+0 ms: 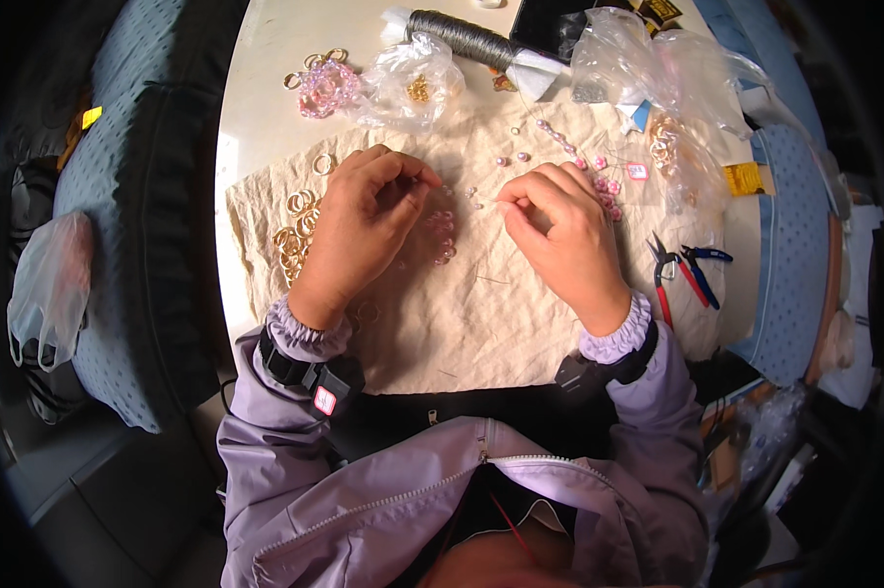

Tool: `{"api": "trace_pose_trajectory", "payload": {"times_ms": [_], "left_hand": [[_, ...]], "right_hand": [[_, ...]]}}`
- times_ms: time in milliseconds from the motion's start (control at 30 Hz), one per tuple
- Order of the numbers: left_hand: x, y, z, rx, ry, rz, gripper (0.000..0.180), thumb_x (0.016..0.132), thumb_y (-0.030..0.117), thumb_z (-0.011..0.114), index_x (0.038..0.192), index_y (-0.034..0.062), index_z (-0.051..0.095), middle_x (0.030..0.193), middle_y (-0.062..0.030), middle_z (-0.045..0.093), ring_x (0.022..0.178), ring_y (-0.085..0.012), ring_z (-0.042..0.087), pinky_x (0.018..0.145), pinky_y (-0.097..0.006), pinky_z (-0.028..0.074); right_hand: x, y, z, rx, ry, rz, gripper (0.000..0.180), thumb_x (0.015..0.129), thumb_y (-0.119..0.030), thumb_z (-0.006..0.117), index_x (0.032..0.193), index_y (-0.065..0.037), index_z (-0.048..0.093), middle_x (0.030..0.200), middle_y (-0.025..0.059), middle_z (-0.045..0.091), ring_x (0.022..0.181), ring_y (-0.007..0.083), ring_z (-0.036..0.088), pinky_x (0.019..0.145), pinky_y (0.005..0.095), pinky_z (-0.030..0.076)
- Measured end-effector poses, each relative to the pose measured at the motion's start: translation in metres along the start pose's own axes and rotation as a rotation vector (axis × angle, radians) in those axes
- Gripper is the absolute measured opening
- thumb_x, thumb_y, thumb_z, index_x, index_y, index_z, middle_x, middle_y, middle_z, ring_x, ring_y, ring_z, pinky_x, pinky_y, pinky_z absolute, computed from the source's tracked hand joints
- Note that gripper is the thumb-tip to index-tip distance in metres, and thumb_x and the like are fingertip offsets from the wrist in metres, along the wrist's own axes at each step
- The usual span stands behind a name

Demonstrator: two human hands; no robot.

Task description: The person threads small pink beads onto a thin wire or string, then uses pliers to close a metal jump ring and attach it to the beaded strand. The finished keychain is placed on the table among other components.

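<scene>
Bead work: looks like fine fingertip handling of beads or thread mid-cloth; exact step can't be told.
Next move: prob. calls for a precise pinch w/ both hands kept close, as tiny round beads could roll.
L hand (368, 211): palm down, wrist bent inward, fingers curled, thumb & forefinger near each other; can't tell if they pinch anything.
R hand (569, 230): mirrors L, apart from it, thumb & forefinger tips drawn close; any held item too small to tell.
Forearms: come in from the cloth's near edge, angled inward.
Beads: glossy pink translucent round beads (442, 223) just beside L hand; small pale shiny beads (470, 192) btwn. hands; pearly pinkish round beads (522, 157) toward far edge.
Rings: gold-coloured metal rings (290, 245) by L edge of creased beige fabric cloth (520, 343).
Tools: red-handled metal pliers (662, 260) & blue-handled pliers (709, 253), near R edge.
</scene>
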State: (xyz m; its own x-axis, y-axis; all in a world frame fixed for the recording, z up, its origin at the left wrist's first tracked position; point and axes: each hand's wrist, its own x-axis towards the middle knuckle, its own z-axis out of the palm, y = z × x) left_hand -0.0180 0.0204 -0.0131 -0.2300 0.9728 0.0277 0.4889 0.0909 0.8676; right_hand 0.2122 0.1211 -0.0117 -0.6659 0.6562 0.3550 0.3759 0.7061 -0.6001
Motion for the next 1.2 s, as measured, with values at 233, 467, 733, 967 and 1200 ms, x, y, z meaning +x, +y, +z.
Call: {"api": "trace_pose_trajectory", "payload": {"times_ms": [233,467,733,967,1200], "left_hand": [[-0.001,-0.004,0.001,-0.044,-0.029,-0.004,0.013,0.105,0.001,0.069,0.115,0.0007,0.078,0.108,-0.0037,0.066,0.098,-0.0115,0.066,0.087,-0.026,0.053],[0.0,0.0,0.008,-0.068,0.017,0.092,0.013,0.095,0.002,0.076,0.106,0.0051,0.082,0.088,-0.007,0.065,0.083,-0.0211,0.062,0.077,-0.034,0.052],[-0.002,0.008,0.009,0.025,-0.046,0.152,0.016,0.091,0.002,0.077,0.105,0.0066,0.084,0.082,-0.01,0.066,0.079,-0.0285,0.062,0.077,-0.039,0.051],[0.0,0.005,0.011,0.064,-0.039,0.195,0.014,0.089,0.003,0.079,0.102,0.0071,0.085,0.079,-0.0097,0.065,0.078,-0.0295,0.062,0.076,-0.041,0.05],[0.0,0.006,0.015,0.079,-0.016,0.207,0.012,0.087,0.005,0.082,0.098,0.0067,0.084,0.078,-0.0093,0.065,0.077,-0.0293,0.063,0.074,-0.041,0.051]], "right_hand": [[-0.002,-0.003,-0.001,0.082,-0.02,0.038,0.013,0.086,0.002,0.073,0.09,-0.005,0.063,0.087,0.0078,0.064,0.083,0.0273,0.065,0.076,0.0403,0.054],[-0.002,-0.003,-0.001,0.115,-0.04,0.097,0.013,0.087,0.006,0.071,0.091,-0.002,0.062,0.088,0.0069,0.062,0.08,0.0207,0.065,0.072,0.0349,0.055],[-0.003,-0.002,0.001,0.116,-0.066,0.109,0.012,0.088,0.005,0.072,0.093,-0.002,0.063,0.089,0.0064,0.063,0.079,0.0182,0.065,0.071,0.0326,0.055],[-0.003,-0.002,0.002,0.09,-0.056,0.087,0.012,0.088,0.005,0.072,0.093,-0.003,0.063,0.088,0.0065,0.063,0.078,0.0188,0.065,0.07,0.0332,0.055],[-0.002,-0.002,0.003,0.045,-0.045,0.028,0.011,0.089,-0.006,0.077,0.092,-0.009,0.067,0.089,0.0043,0.067,0.087,0.0277,0.068,0.077,0.0416,0.056]]}}
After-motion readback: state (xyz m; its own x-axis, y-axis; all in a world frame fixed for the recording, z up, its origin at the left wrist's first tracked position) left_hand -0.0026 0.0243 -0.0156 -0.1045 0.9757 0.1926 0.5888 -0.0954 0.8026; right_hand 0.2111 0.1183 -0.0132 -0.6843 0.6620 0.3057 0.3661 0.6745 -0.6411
